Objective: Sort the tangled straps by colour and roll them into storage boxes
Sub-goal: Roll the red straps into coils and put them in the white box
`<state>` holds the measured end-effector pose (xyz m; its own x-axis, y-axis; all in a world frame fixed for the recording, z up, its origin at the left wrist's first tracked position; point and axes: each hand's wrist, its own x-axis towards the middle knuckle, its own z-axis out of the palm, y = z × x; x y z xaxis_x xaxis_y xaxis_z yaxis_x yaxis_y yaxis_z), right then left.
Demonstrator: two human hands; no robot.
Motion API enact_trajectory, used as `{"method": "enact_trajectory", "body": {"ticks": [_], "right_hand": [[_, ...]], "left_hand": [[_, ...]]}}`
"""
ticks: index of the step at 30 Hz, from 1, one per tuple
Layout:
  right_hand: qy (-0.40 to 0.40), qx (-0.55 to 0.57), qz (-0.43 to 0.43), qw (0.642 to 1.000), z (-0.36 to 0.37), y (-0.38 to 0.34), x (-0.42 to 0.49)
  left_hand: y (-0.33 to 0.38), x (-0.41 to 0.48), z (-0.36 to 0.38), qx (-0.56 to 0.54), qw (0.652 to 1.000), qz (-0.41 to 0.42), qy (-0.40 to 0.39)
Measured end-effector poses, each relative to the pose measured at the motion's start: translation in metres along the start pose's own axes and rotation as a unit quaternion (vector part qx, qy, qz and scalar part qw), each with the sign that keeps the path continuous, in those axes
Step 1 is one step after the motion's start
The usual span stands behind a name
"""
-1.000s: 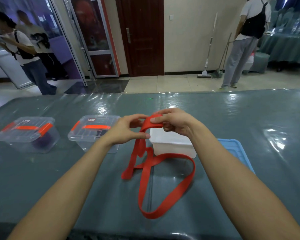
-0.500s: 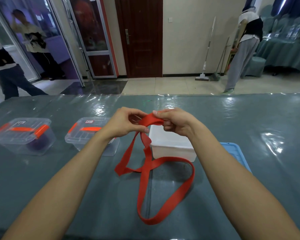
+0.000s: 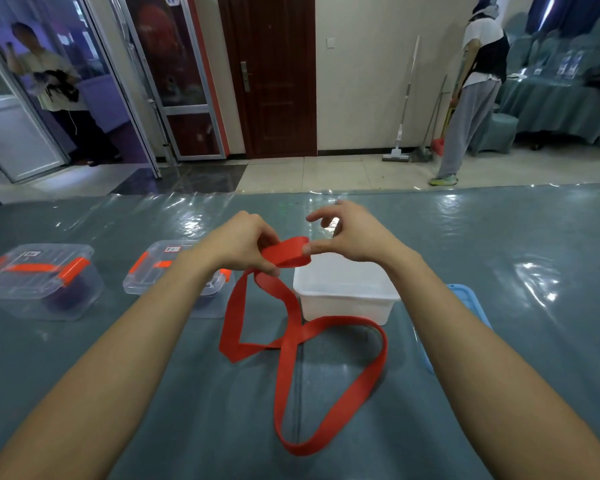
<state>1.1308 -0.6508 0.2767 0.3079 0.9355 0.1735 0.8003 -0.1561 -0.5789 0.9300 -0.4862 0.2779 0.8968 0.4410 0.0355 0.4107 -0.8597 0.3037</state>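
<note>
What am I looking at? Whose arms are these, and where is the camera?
No machine: a person wears one camera on the head, so you look down their own arms. The left hand pinches a red strap, wound into a small coil at the top; the right hand touches that coil with its thumb, fingers lifted. The rest trails on the table. Behind stands an open white box, a blue lid beside it, two closed clear boxes on the left.

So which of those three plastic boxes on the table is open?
The white opaque box in the middle, behind the red strap: it has no lid. The far-left clear box and the clear box beside it carry orange-clipped lids.
</note>
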Motion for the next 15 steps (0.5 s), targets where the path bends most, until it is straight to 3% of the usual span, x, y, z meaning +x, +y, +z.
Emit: {"method": "enact_trajectory", "body": {"ticks": [3,7,10,15], "right_hand": [[-0.052,-0.133,-0.044,0.989,0.01,-0.014,0.003],[-0.102,-0.13,-0.022,0.986,0.035,-0.014,0.006],[-0.1,-0.065,-0.006,0.993,0.046,-0.003,0.004],[-0.081,0.151,0.014,0.985,0.053,0.008,-0.006]], "left_hand": [[0.009,0.004,-0.006,0.104,0.994,0.009,-0.022],[0.02,0.011,-0.01,0.099,0.994,0.032,-0.03],[0.022,0.01,-0.009,0.045,0.998,0.045,-0.014],[0.016,0.006,-0.009,-0.094,0.995,0.029,0.008]]}}
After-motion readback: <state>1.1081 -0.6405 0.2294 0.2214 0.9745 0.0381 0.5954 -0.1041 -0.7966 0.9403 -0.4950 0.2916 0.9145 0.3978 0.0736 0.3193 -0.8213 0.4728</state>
